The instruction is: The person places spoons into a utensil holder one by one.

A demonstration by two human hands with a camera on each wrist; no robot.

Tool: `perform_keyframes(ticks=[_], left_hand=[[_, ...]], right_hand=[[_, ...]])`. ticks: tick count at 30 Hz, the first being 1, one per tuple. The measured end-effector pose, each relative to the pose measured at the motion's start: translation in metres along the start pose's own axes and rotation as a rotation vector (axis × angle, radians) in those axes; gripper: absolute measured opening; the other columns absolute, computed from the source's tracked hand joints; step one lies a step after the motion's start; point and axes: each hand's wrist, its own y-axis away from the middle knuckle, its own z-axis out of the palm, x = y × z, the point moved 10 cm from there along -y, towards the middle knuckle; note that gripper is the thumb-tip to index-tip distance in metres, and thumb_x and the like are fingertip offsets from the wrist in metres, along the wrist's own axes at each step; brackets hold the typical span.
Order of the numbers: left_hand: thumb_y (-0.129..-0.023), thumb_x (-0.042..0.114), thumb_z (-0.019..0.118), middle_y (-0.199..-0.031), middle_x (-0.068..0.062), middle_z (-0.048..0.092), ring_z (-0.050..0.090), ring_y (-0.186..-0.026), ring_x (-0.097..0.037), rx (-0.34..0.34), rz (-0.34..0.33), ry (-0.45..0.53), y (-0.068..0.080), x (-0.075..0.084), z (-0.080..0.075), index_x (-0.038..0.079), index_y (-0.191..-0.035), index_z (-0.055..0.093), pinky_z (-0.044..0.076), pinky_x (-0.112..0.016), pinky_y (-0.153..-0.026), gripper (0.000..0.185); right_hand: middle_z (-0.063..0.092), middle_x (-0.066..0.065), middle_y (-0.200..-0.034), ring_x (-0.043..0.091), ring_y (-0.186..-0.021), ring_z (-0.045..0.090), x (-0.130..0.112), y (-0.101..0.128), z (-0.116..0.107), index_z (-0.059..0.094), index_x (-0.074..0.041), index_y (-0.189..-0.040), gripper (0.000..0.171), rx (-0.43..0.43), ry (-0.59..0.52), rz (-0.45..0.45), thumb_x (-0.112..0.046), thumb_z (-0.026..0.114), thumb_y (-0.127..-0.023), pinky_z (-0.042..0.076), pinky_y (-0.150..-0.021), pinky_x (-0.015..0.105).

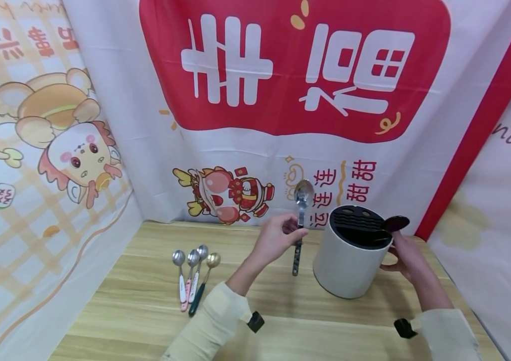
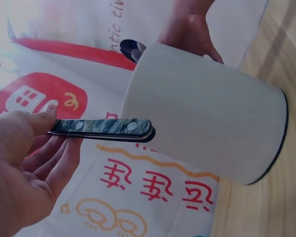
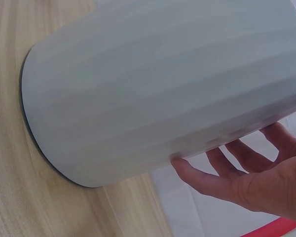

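The white cylindrical holder (image 1: 350, 263) stands on the wooden surface (image 1: 147, 311), its black slotted top (image 1: 359, 225) facing up and tilted slightly toward the person. The left hand (image 1: 275, 238), just to the left of the holder, pinches a long spoon (image 1: 301, 220) between thumb and fingers partway down its shaft; the steel bowl points up and the dark marbled handle (image 2: 106, 128) hangs down beside the holder's wall, close to it but apart. The right hand (image 1: 406, 255) rests against the holder's right side, fingers (image 3: 212, 173) spread and lightly curved along the wall. A dark red rounded piece (image 1: 396, 223) shows behind the holder's rim, above that hand. Well to the left of the holder, four small spoons (image 1: 194, 276) lie side by side on the surface, bowls pointing away from the person.
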Motion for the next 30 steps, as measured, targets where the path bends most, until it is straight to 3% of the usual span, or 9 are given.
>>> perform_keyframes(ticks=[4, 10, 20, 25, 28, 30], left_hand=[[-0.091, 0.03, 0.073, -0.085, -0.002, 0.072, 0.065, -0.072, -0.005, -0.005, 0.075, -0.028, -0.01, 0.02, 0.005, 0.011, -0.095, 0.066, 0.056, -0.019, -0.065, 0.02], [-0.092, 0.028, 0.072, -0.087, -0.002, 0.072, 0.066, -0.074, -0.004, -0.003, 0.13, -0.039, -0.023, 0.042, 0.012, 0.011, -0.097, 0.065, 0.055, -0.017, -0.064, 0.018], [-0.091, 0.023, 0.074, -0.09, -0.002, 0.072, 0.064, -0.073, -0.002, 0.035, 0.168, 0.034, -0.042, 0.071, 0.025, 0.012, -0.099, 0.065, 0.057, -0.019, -0.06, 0.017], [-0.093, 0.022, 0.07, -0.095, -0.004, 0.074, 0.069, -0.081, -0.005, 0.073, 0.232, -0.05, -0.05, 0.088, 0.035, 0.009, -0.106, 0.066, 0.055, -0.011, -0.067, 0.019], [-0.095, 0.022, 0.068, -0.098, -0.005, 0.075, 0.072, -0.086, -0.008, 0.097, 0.277, -0.123, -0.054, 0.095, 0.039, 0.008, -0.107, 0.065, 0.052, -0.007, -0.074, 0.019], [-0.095, 0.022, 0.067, -0.1, -0.005, 0.076, 0.072, -0.087, -0.008, 0.106, 0.287, -0.153, -0.056, 0.097, 0.041, 0.009, -0.107, 0.063, 0.052, -0.007, -0.075, 0.018]], right_hand=[[0.06, -0.024, -0.097, 0.005, -0.102, 0.05, -0.002, 0.0, 0.001, 0.062, -0.041, -0.098, 0.032, -0.011, -0.009, -0.004, -0.063, 0.04, -0.099, 0.057, -0.081, 0.049], [0.06, -0.024, -0.097, 0.001, -0.098, 0.051, -0.005, 0.0, 0.001, 0.062, -0.041, -0.098, 0.032, -0.015, -0.006, -0.013, -0.063, 0.039, -0.099, 0.057, -0.08, 0.049], [0.059, -0.025, -0.096, 0.025, -0.125, 0.041, 0.0, 0.0, -0.001, 0.062, -0.042, -0.097, 0.031, -0.015, -0.011, 0.013, -0.062, 0.038, -0.1, 0.056, -0.082, 0.05], [0.06, -0.025, -0.096, 0.016, -0.116, 0.047, 0.001, 0.001, -0.002, 0.062, -0.042, -0.097, 0.031, -0.016, -0.018, 0.012, -0.061, 0.038, -0.1, 0.056, -0.082, 0.049], [0.06, -0.026, -0.096, 0.023, -0.123, 0.043, 0.0, 0.002, 0.0, 0.062, -0.041, -0.099, 0.031, -0.015, -0.019, 0.011, -0.063, 0.04, -0.099, 0.056, -0.082, 0.049], [0.06, -0.026, -0.096, 0.031, -0.132, 0.034, 0.0, 0.002, 0.002, 0.062, -0.041, -0.099, 0.033, -0.013, -0.02, 0.011, -0.065, 0.039, -0.098, 0.057, -0.082, 0.049]])
